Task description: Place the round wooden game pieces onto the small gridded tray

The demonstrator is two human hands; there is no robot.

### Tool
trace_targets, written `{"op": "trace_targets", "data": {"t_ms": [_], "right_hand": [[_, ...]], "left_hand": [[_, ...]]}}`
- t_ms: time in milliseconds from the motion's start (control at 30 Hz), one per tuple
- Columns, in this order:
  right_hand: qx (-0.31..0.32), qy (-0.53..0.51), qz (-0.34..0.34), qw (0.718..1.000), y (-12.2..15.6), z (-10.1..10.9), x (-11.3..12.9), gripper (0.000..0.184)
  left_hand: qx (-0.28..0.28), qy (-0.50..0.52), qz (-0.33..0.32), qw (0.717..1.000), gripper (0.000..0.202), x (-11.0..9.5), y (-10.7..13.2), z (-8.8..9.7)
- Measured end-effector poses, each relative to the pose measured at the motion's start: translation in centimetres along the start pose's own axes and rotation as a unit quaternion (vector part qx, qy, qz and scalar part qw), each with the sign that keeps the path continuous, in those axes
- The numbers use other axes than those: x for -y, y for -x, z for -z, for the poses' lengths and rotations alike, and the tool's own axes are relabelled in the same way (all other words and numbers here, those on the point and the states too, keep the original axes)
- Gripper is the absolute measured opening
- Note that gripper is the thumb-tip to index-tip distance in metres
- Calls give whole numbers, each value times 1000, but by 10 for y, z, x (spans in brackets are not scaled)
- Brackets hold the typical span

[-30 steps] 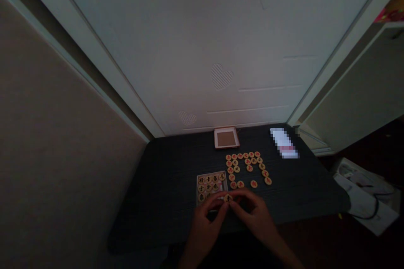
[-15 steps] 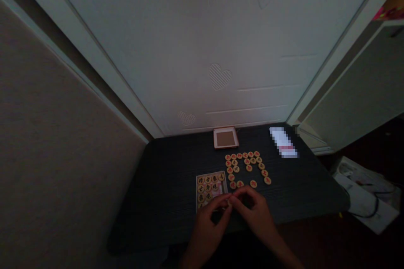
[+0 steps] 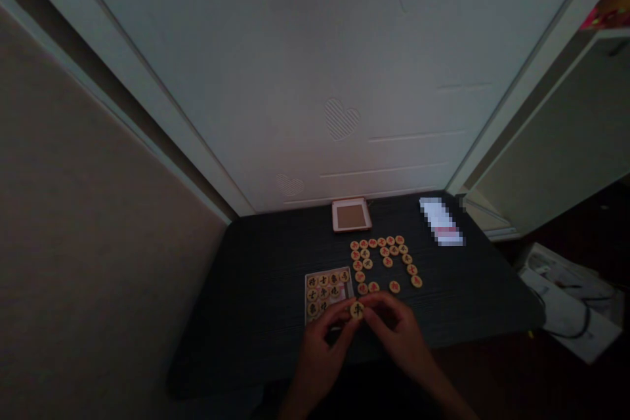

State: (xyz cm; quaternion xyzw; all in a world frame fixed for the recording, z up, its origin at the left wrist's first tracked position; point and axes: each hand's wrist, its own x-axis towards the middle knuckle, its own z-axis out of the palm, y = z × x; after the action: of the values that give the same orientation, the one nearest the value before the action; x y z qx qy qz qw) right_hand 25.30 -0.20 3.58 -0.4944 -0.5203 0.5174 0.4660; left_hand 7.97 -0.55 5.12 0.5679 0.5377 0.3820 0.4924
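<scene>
Between the fingertips of both my hands is a round xiangqi piece, its black character facing up toward me. My left hand pinches it from the left and my right hand from the right. Partly under my left hand lies a shallow box with rows of black-character pieces inside; its near part is hidden. Beyond my right hand, several loose pieces, mostly red with some black ones, lie face up on the dark table.
A second shallow box part or lid, pale-rimmed with a brown inside, sits at the table's back edge. To its right is a blurred-out bright rectangular thing. A white door panel rises behind the table. White boxes stand low at the right.
The piece between my fingertips, barely visible before, has turned so its black character shows. Both hands stay in nearly the same place. The loose pieces have not moved.
</scene>
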Motion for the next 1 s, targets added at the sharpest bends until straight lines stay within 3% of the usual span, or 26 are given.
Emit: {"op": "trace_targets", "data": {"t_ms": [433, 633, 1000], "right_hand": [[-5, 6, -11, 1000, 1, -1, -4, 32], [1, 37, -3, 999, 4, -4, -9, 28], [-9, 24, -26, 999, 1, -8, -17, 32]], "left_hand": [[-34, -20, -24, 999, 24, 7, -1, 3], [-18, -68, -28, 997, 28, 19, 2, 7], [15, -191, -138, 972, 25, 20, -6, 15]]}}
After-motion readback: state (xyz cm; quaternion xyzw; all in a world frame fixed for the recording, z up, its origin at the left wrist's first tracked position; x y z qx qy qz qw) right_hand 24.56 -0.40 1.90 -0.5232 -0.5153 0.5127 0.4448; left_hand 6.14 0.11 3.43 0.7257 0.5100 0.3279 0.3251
